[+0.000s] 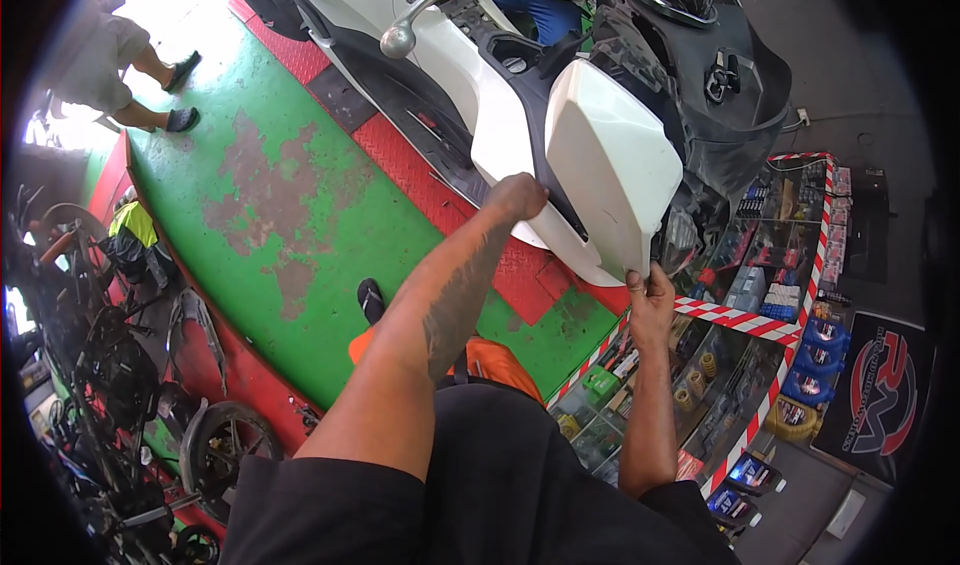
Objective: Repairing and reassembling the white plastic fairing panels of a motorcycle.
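A white scooter (500,130) stands in front of me, its dark front end stripped of part of its covering. My left hand (517,198) is closed at the near edge of the white side bodywork; its fingertips, and whatever they hold, are hidden. A large white front fairing panel (615,155) lies along the scooter's front side. At its narrow lower tip, my right hand (651,303) pinches the panel between thumb and fingers. Beside the panel, a headlight unit (682,237) shows among dark plastic parts.
A glass display case (790,330) edged in red-and-white tape borders my right side. Oil bottles (805,385) line its far side. Someone in blue trousers (540,5) is beyond the scooter; another person (110,65) stands far left. Motorcycle parts and a wheel (225,455) crowd the left.
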`<action>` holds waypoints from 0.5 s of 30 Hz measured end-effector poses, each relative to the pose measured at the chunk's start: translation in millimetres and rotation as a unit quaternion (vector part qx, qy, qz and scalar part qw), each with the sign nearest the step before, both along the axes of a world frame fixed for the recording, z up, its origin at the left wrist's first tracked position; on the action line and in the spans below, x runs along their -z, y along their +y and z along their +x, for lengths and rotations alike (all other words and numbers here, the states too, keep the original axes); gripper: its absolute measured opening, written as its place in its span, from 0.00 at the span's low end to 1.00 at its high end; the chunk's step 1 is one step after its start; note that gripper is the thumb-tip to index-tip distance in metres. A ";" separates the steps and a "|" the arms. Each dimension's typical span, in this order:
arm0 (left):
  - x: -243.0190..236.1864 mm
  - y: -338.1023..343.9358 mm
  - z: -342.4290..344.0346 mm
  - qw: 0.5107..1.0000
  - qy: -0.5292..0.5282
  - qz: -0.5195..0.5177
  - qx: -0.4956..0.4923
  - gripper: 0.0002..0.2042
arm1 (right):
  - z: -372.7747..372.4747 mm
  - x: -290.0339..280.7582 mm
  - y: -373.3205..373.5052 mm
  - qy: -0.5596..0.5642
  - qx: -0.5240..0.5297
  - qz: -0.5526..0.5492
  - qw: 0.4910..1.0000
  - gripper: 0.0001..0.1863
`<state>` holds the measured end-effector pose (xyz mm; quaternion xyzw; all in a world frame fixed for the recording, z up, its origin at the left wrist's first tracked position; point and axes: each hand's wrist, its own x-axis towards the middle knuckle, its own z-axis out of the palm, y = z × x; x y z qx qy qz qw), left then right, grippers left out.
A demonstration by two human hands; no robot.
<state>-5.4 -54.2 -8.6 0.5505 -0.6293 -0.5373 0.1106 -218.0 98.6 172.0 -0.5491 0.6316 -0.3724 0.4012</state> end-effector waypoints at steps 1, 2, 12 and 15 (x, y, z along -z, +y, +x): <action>-5.2 16.9 7.4 0.984 -0.037 -0.161 -0.072 0.18 | 3.0 1.5 -2.6 -0.001 -0.012 0.001 1.000 0.17; -11.3 32.8 7.8 0.983 -0.042 -0.160 -0.077 0.18 | 4.8 3.2 -4.4 0.000 -0.020 0.002 1.000 0.18; -5.4 21.8 11.9 0.993 -0.017 -0.095 -0.062 0.21 | 7.0 0.2 0.2 0.024 -0.018 -0.010 1.000 0.17; -22.7 -39.2 -13.0 0.969 0.025 0.152 0.195 0.22 | -24.0 0.1 11.8 0.033 0.041 0.021 0.998 0.17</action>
